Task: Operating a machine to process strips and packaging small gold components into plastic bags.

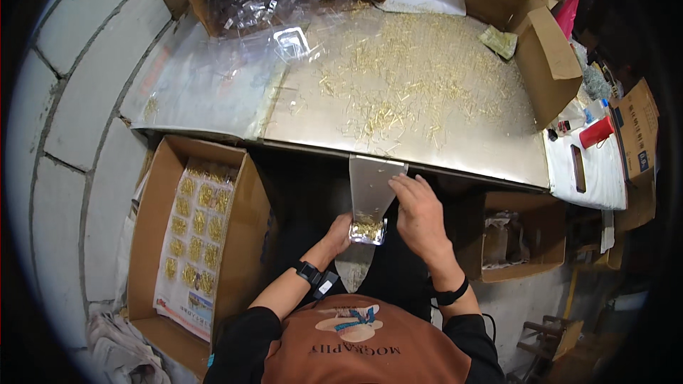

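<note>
My left hand (340, 233) is closed around a small clear plastic box (377, 240) at the lower end of a metal chute (371, 181). Small gold-coloured metal pieces (367, 228) lie in the box, and a few more are on the chute just above it. At the chute's right edge is my right hand (421, 219), its fingers stretched out and slightly bent, with nothing visible in them. The chute slopes down toward me from the front edge of a metal-topped table (299, 110). Loose gold-coloured pieces (388, 110) are scattered over that tabletop.
Clear plastic boxes (267, 7) are heaped at the back left. A cardboard box (249, 199) on the left holds rows of filled clear boxes (199, 224). Another carton (526, 270) stands at the right, below a red cylinder (596, 132). Cardboard walls (544, 64) edge the table.
</note>
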Demonstrator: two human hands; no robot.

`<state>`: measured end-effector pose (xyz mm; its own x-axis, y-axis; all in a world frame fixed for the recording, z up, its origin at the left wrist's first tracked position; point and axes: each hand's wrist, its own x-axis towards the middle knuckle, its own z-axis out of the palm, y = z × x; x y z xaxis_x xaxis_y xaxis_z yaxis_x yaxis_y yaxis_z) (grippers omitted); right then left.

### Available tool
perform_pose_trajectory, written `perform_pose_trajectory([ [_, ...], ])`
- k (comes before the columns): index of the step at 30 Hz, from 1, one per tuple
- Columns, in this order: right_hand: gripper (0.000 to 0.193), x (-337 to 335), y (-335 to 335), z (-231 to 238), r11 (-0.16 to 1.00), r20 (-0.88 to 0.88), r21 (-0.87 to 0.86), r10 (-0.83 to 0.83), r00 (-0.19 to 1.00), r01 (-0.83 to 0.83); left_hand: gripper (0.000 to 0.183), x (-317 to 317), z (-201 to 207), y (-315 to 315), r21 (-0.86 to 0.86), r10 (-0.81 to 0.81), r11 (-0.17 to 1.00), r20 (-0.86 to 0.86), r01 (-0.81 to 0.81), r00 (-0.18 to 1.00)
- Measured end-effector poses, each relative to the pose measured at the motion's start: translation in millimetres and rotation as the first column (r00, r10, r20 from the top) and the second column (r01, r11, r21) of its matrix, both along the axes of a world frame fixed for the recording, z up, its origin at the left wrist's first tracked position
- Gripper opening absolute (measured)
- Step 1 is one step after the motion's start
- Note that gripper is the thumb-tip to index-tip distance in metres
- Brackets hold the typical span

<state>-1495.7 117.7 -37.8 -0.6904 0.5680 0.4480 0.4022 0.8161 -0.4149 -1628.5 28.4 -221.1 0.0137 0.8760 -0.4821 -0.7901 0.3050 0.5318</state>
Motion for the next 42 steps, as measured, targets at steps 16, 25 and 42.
perform_pose_trajectory([
  [16, 0.026, 70.2, -41.4, -43.2, 0.878, 0.092, -0.474, -0.03, 0.995, 0.07, 0.036, -16.4, -21.0, -36.5, 0.047, -0.056, 0.997, 0.018, 0.055, 0.998],
  [25, 0.021, 54.1, -51.9, -68.2, 0.831, -0.003, -0.55, -0.099, 0.995, 0.081, 0.033, -29.8, 64.2, -62.3, 0.196, -0.009, 0.98, 0.114, -0.014, 0.993],
  [42, 0.015, 24.4, -63.6, -66.4, 0.268, -0.132, -0.961, -0.208, 0.969, -0.073, 0.058, -7.7, 98.5, -73.1, 0.244, 0.021, 0.97, -0.077, -0.001, 0.997],
])
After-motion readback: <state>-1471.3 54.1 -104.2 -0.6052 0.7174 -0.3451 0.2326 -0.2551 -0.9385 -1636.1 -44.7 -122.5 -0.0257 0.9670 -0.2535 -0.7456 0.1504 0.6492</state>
